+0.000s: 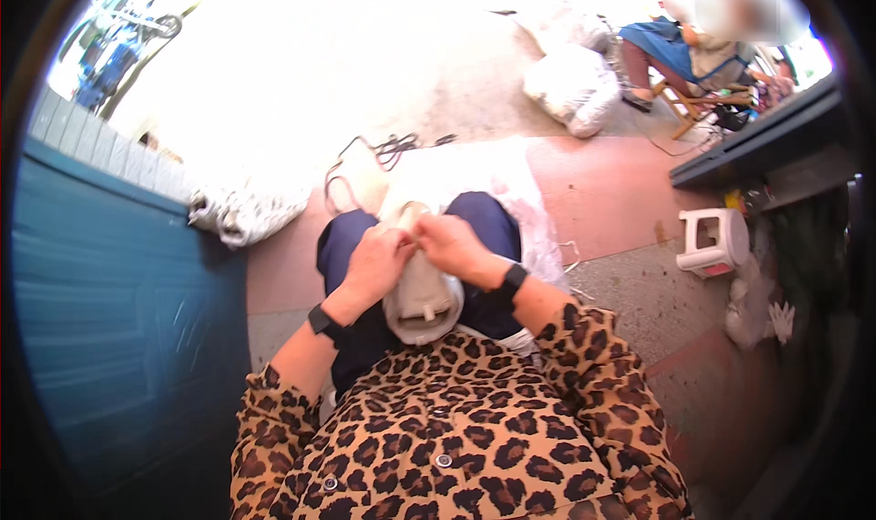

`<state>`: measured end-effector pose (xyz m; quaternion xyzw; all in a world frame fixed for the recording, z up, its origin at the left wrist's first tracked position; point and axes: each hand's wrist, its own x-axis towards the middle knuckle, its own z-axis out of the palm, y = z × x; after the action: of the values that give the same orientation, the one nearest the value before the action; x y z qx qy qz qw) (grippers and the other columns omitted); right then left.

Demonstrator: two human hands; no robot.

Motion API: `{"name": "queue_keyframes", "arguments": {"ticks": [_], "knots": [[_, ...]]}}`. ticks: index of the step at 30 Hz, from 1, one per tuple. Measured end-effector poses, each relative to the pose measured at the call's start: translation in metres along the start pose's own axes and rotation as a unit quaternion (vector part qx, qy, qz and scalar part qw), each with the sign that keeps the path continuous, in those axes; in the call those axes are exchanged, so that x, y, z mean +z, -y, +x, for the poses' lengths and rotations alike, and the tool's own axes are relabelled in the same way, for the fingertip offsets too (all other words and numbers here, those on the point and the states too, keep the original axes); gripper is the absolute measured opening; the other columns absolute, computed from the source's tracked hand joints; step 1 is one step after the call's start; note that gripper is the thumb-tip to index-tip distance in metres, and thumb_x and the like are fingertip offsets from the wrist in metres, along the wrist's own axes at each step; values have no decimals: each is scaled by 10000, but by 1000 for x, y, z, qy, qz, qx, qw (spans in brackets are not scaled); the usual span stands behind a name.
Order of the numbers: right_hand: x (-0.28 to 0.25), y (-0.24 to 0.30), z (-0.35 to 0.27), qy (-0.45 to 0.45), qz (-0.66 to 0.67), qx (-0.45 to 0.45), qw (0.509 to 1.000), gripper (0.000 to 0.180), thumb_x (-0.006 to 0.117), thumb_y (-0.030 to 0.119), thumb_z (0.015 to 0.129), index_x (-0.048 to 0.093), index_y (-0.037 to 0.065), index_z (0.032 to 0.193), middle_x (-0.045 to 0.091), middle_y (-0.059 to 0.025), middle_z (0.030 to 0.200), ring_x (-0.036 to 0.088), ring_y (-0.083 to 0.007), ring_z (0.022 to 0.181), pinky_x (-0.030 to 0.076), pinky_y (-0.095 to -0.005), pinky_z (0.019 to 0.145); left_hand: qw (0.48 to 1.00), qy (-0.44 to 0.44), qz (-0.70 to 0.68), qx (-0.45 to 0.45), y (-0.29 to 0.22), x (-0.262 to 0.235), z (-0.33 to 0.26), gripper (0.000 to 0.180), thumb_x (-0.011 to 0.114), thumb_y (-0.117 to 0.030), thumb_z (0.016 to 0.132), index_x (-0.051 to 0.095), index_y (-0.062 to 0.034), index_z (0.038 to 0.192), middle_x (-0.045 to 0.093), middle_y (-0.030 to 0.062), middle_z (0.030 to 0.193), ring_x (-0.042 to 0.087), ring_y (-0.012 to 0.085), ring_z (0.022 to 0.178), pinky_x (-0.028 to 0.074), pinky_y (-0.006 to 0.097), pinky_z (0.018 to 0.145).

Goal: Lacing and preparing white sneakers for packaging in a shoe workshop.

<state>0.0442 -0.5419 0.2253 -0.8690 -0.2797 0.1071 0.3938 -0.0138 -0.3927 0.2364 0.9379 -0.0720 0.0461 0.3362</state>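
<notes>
Beige shoe (422,296) held by both hands' grip.

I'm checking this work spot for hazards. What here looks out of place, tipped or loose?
A small white plastic stool lies tipped on its side on the floor at the person's right. A dark cord lies in a loose tangle ahead of the knees. Both hands, left and right, grip a beige shoe last on the lap; nothing spilled.
</notes>
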Motion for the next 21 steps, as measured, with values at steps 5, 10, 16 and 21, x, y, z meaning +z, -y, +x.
{"name": "queue_keyframes", "arguments": {"ticks": [5, 10, 16, 21], "knots": [[0, 3, -11, 18, -19, -31, 999, 249, 487, 29, 759, 503, 33, 1008, 588, -207, 826, 560, -380, 819, 438, -451, 692, 995, 67, 62, -25, -7, -8, 13, 158, 644, -169, 725, 621, -14, 716, 594, 169, 707, 572, 328, 701, 443, 395, 605], [1, 2, -16, 8, 14, -7, 1000, 229, 467, 23, 756, 505, 18, 982, 579, -196, 857, 547, -375, 850, 439, -436, 710, 984, 169, 58, -23, -8, -12, 27, 223, 609, -230, 751, 605, -10, 715, 590, 205, 701, 585, 364, 689, 452, 425, 591], [-30, -17, -37, 6, 38, 91, 995, 257, 619, 222, 742, 576, 9, 878, 596, -153, 717, 590, -299, 688, 449, -358, 607, 923, 44, 379, 46, 40, -83, 17, 102, 475, -74, 749, 558, -17, 733, 550, 186, 747, 539, 341, 747, 462, 406, 657], [-108, -42, -101, 174, 233, 210, 933, 275, 685, 262, 738, 624, 24, 861, 532, -29, 576, 505, -98, 481, 408, -244, 441, 783, -252, 553, -135, 168, -361, -66, 153, 407, -133, 845, 494, -16, 798, 535, 191, 773, 540, 373, 765, 423, 461, 655]]}}
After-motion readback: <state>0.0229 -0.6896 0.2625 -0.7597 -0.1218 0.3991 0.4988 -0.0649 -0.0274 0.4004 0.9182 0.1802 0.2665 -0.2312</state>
